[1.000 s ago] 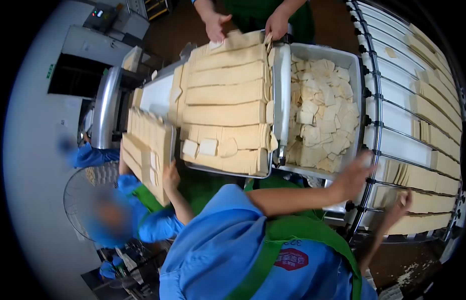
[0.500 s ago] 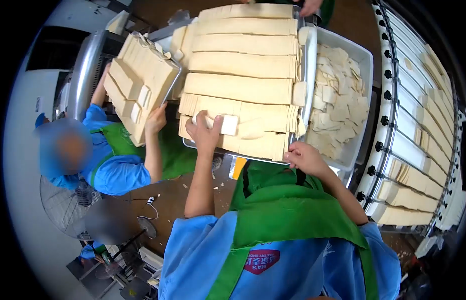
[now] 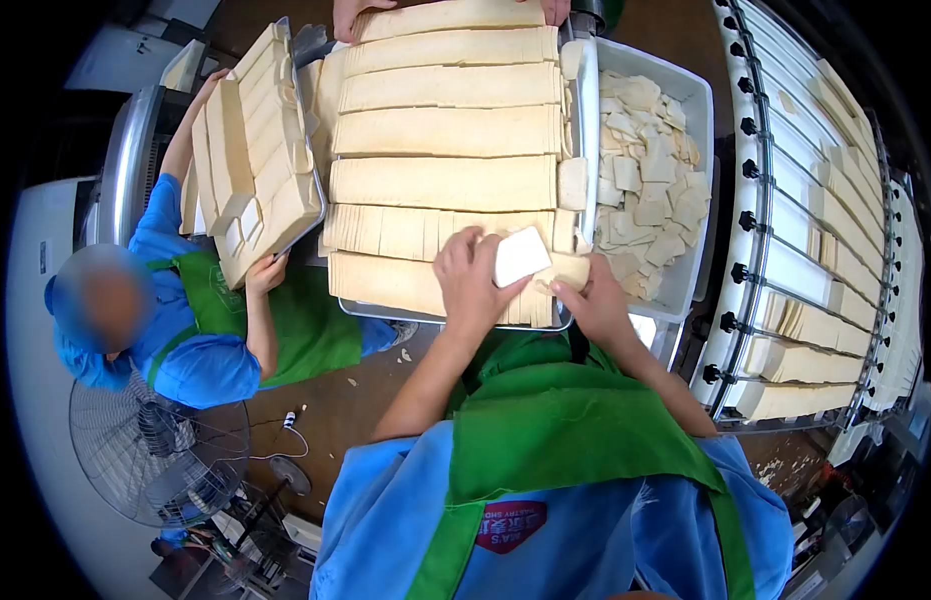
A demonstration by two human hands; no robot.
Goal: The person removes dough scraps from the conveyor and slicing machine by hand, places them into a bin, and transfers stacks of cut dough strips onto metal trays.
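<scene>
My left hand [image 3: 469,278] grips a white, flat-faced block [image 3: 521,256] above the nearest rows of a tray. Beside it, my right hand [image 3: 597,304] pinches a small bundle of pale dough sheets [image 3: 567,271] at the tray's near right corner. Rows of stacked dough sheets [image 3: 445,182] fill the metal tray [image 3: 385,310] in front of me. The nearest row is partly covered by my hands and the block.
On the left, a co-worker [image 3: 210,310] holds a tilted tray of dough stacks [image 3: 270,150]. Another person's hands touch the far end of my tray. A white bin [image 3: 703,190] of loose dough pieces stands right of it, then a conveyor [image 3: 785,250] carrying dough rows.
My left hand has moved right with the white block, now turned at an angle. My right hand has moved up from the tray's edge onto the dough sheets. Another person's hands have come to the far end.
</scene>
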